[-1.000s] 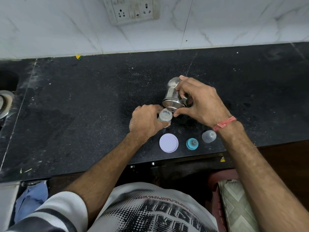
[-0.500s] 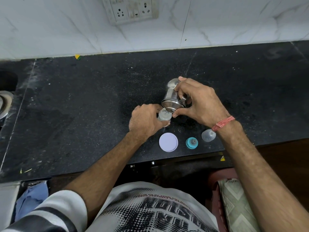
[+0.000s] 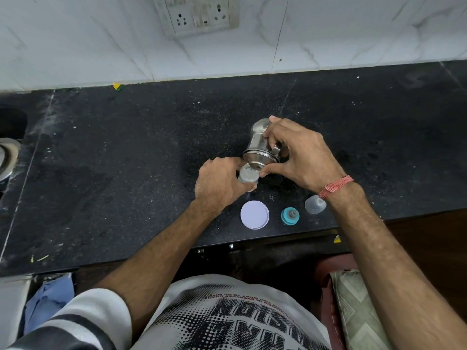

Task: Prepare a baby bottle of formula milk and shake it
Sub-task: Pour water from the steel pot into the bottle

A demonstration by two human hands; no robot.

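My left hand (image 3: 219, 184) grips a small clear baby bottle (image 3: 249, 175) standing on the black counter (image 3: 126, 160); only its open mouth shows past my fingers. My right hand (image 3: 300, 155) holds a steel cup (image 3: 259, 145) by its handle, tipped steeply with its rim right over the bottle's mouth. Near the counter's front edge lie a white round lid (image 3: 254, 214), a teal bottle ring with its nipple (image 3: 290, 215) and a clear cap (image 3: 315, 204).
A tiled wall with a socket plate (image 3: 199, 15) rises behind the counter. A steel sink rim (image 3: 7, 157) shows at the far left. Below the counter's front edge are my shirt and a patterned cushion (image 3: 358, 309) at right.
The steel cup has tipped a little further over the bottle's mouth. Both hands otherwise stay in place.
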